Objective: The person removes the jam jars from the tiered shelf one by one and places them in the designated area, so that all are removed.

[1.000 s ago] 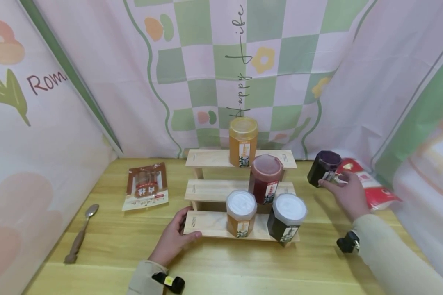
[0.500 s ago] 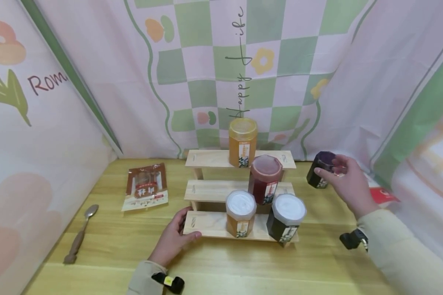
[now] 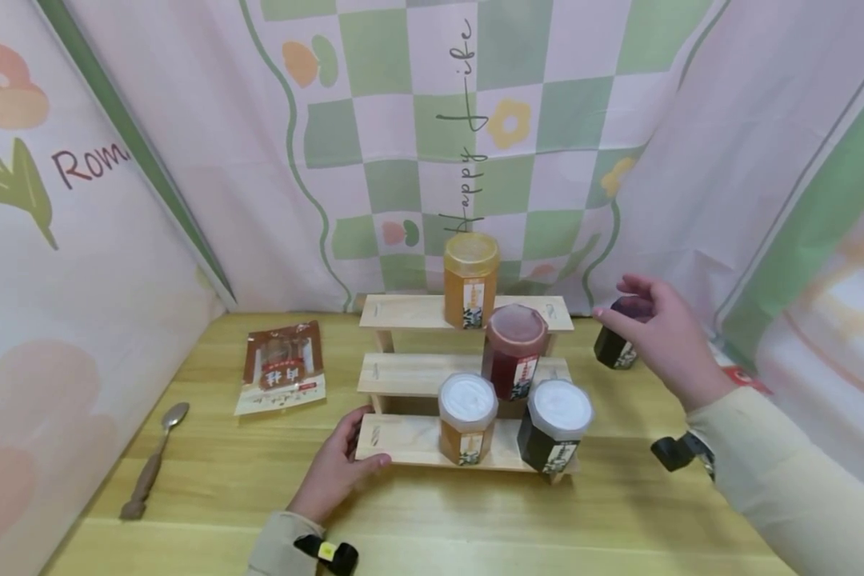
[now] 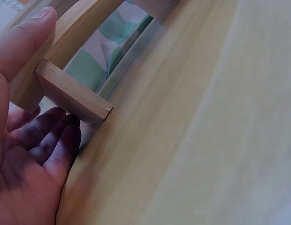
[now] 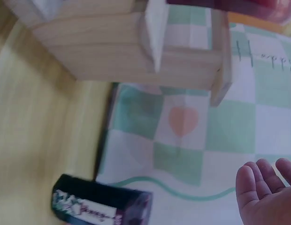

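Note:
A three-step wooden display rack [image 3: 410,436] stands mid-table. My left hand [image 3: 331,474] grips the left end of its lowest step. In the left wrist view the thumb lies along the board [image 4: 80,30] and the fingers curl beneath, beside the rack's leg. To the right of the rack, a dark purple jar [image 3: 612,350] stands on the table. My right hand [image 3: 673,344] hovers over it, fingers spread and partly hiding its lid. The right wrist view shows those fingers apart from the dark jar [image 5: 101,204].
On the rack sit a yellow jar [image 3: 471,280], a red jar [image 3: 514,356], a white-lidded amber jar [image 3: 468,416] and a white-lidded dark jar [image 3: 556,424]. A brown packet [image 3: 282,366] and a spoon [image 3: 151,464] lie left. A red packet [image 3: 745,376] shows behind my right arm.
My right hand has risen from the dark purple jar's side to above its lid, its fingers spreading. That jar stays in place. The left hand keeps its grip on the rack.

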The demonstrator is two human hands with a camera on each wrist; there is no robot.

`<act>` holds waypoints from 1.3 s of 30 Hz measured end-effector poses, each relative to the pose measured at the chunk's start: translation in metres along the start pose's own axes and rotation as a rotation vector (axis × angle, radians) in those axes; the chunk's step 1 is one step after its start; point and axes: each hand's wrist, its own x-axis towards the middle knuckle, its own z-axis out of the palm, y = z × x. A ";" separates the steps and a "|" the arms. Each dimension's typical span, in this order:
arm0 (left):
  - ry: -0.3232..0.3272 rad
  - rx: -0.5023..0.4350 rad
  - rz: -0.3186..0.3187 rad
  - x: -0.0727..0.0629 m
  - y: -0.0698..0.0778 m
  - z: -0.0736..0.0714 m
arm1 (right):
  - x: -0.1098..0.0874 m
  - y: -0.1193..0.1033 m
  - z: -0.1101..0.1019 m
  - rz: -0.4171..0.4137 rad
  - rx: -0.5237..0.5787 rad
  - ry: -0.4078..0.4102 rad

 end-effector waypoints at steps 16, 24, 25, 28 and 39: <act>-0.001 -0.010 -0.002 0.000 0.000 0.000 | 0.007 -0.050 0.016 -0.098 0.043 -0.060; -0.006 -0.017 0.003 0.000 -0.002 -0.001 | 0.010 -0.070 0.025 -0.124 0.044 -0.077; -0.007 -0.018 0.005 0.001 -0.002 -0.001 | 0.010 -0.073 0.026 -0.131 0.049 -0.079; -0.008 -0.027 0.003 0.000 -0.002 -0.001 | 0.012 -0.079 0.031 -0.137 0.056 -0.095; 0.000 -0.022 -0.004 0.001 -0.003 -0.001 | 0.023 -0.104 0.047 -0.107 0.051 -0.174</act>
